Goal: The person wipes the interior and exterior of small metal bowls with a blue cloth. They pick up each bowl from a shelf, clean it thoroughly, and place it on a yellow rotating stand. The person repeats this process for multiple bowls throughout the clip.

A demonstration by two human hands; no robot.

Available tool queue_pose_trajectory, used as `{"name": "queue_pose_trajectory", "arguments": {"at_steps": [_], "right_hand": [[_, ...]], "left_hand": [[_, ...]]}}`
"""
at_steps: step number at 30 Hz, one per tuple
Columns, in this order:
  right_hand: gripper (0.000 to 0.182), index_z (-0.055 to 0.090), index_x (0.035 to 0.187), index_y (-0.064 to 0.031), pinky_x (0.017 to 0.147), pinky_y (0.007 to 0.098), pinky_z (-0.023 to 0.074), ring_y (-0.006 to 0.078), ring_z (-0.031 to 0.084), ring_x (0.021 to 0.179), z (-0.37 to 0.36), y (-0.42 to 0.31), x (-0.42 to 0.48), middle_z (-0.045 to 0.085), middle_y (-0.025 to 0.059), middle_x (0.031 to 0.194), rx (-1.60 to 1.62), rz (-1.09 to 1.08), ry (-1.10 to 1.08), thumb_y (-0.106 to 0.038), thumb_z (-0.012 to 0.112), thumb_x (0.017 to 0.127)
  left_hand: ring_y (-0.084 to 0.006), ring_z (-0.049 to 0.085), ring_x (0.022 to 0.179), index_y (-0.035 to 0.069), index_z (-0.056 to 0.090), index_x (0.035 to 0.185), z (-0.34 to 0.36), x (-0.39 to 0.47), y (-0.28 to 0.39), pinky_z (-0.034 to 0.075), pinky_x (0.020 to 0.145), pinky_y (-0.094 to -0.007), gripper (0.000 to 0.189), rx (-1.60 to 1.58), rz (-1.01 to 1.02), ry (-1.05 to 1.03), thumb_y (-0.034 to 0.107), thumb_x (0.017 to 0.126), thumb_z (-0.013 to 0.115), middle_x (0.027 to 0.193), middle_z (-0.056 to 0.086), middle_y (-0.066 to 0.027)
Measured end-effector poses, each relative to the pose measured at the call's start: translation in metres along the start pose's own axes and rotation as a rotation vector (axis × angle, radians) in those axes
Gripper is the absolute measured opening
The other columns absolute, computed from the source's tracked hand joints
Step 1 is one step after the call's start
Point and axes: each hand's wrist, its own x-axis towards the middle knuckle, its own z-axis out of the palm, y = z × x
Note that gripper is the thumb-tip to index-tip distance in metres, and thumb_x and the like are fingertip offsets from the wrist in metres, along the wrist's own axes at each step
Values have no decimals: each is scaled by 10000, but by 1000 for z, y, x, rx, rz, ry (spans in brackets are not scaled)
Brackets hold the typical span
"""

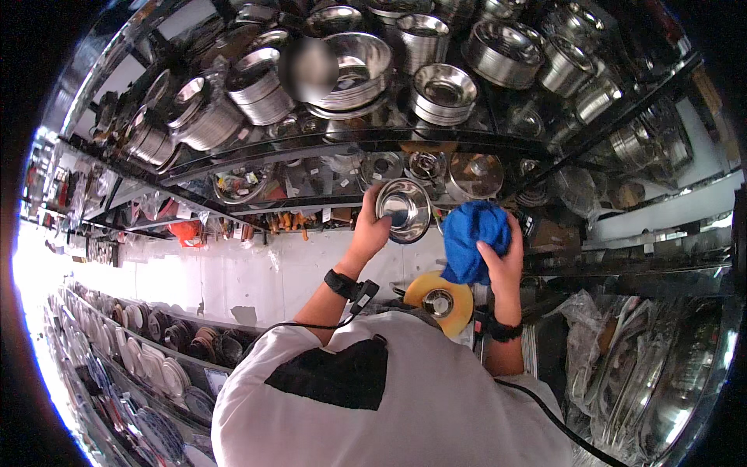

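My left hand (373, 229) grips a small stainless steel bowl (404, 210) by its left side, the thumb over the rim and the open side facing me. To the right of the bowl, my right hand (506, 254) holds a bunched blue cloth (475, 239), its thumb on the front of the cloth. Cloth and bowl are a small gap apart. Beneath the cloth, near my chest, is a round yellow item (413, 290) with a small metal bowl-like piece (437, 302) at its middle.
Stacked steel bowls (444, 96) fill the upper shelf ahead. Under its black front edge (350, 137), a lower shelf holds lids (475, 175) and small metalware. Plates (169, 373) line shelves at the lower left. Plastic-wrapped trays (624, 356) stand at the right. A black cable (548, 411) runs by my right side.
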Motion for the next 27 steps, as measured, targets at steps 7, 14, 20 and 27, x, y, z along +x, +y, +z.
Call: {"name": "queue_pose_trajectory", "arguments": {"at_steps": [7,14,20,27], "right_hand": [[635,497,1232,-37,866,369,477,285,610,1003,147,17,20,601,171,1133,-451,-103,-156,-166,773,674],[523,584,1130,-71,900,393,457,324,566,1048,205,-3,16,619,127,1087,-567,-385,-693,-101,707,623],[450,639,1011,-110,868,388,453,298,566,969,230,-45,4,639,68,959,-634,-504,-1181,-59,665,565],[525,591,1123,-45,961,347,415,224,569,1065,198,-84,-13,615,98,1115,-451,-437,-412,-12,708,613]], "left_hand": [[-376,564,1087,-13,518,1235,-25,-20,52,446,919,-376,354,305,147,139,199,954,487,1169,581,-231],[-392,617,937,-11,604,1126,-108,-20,77,495,802,-394,313,368,136,149,217,950,481,998,640,-234],[-182,607,876,-47,590,1095,-166,-34,45,466,790,-310,369,64,-90,4,284,981,472,968,665,-132],[-192,609,1021,-8,454,1287,-205,-69,56,527,853,-323,374,-857,-313,-32,57,923,511,1160,597,-115]]}}
